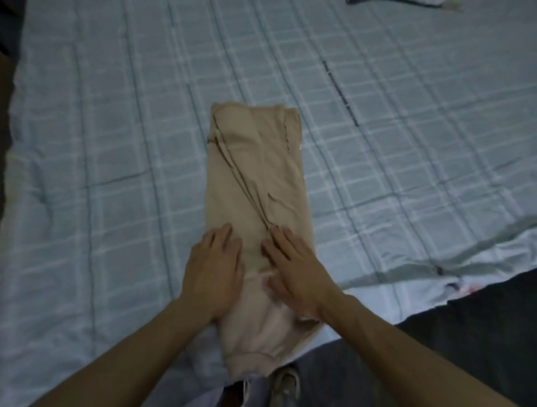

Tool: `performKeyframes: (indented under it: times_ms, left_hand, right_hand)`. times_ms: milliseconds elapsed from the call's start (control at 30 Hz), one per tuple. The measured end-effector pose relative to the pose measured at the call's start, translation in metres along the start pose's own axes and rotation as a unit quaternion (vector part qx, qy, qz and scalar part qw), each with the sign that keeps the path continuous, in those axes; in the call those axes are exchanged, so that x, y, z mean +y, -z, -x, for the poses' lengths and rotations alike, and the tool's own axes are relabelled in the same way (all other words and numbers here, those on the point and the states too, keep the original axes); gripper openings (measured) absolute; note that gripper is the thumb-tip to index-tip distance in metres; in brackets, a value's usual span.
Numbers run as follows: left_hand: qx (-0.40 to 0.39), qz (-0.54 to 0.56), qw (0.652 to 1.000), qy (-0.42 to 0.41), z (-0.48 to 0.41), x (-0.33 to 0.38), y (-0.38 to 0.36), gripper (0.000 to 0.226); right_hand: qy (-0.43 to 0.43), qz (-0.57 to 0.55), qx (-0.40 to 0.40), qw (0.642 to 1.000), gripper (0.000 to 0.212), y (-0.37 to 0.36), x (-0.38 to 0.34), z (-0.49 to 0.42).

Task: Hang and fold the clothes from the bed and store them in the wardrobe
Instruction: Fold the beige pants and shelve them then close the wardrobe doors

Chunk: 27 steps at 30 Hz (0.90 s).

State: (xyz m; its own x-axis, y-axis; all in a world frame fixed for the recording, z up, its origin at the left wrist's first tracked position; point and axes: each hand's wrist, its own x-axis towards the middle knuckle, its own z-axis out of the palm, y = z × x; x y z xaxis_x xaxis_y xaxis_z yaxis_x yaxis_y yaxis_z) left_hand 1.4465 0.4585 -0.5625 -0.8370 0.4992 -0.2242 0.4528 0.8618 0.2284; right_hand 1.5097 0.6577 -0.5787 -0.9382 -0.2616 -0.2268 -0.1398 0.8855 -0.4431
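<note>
A beige garment (255, 174) lies folded into a long narrow strip on the bed, its near end hanging over the bed's edge towards me. My left hand (213, 267) rests flat on its lower left part, fingers straight. My right hand (293, 267) presses flat on the lower right part, fingers straight and pointing away from me. Neither hand grips the cloth.
The bed carries a pale blue checked quilt (116, 145) with creases. Another piece of clothing (406, 3) shows at the far top edge. A white patterned sheet (436, 276) sticks out at the right, next to dark floor (479, 334). A shoe (286, 383) is below the garment.
</note>
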Motion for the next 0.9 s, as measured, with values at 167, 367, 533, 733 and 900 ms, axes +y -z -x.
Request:
performKeyframes:
  times_ms: [167,367,533,733,900]
  left_hand:
    - [-0.012,0.022,0.998,-0.061,0.074,0.027,-0.021,0.050]
    - [-0.120,-0.046,0.981,-0.147,0.112,0.017,-0.036,0.102]
    - [-0.075,-0.037,0.984,-0.160,0.106,0.003,-0.040,0.074]
    - [0.070,0.021,0.982,-0.172,0.092,0.015,-0.028,0.034]
    - [0.153,0.111,0.978,-0.084,0.065,0.014,0.003,0.033]
  right_hand:
    - [0.082,0.030,-0.013,0.996,0.088,-0.019,0.002,0.066]
    - [0.088,0.102,-0.040,0.990,0.103,-0.033,-0.002,0.088]
    - [0.105,0.076,0.017,0.991,0.078,-0.036,0.000,0.086]
    - [0.082,-0.029,0.100,0.991,0.035,-0.020,-0.001,0.072]
    - [0.002,-0.102,0.202,0.974,0.030,0.019,0.000,0.043]
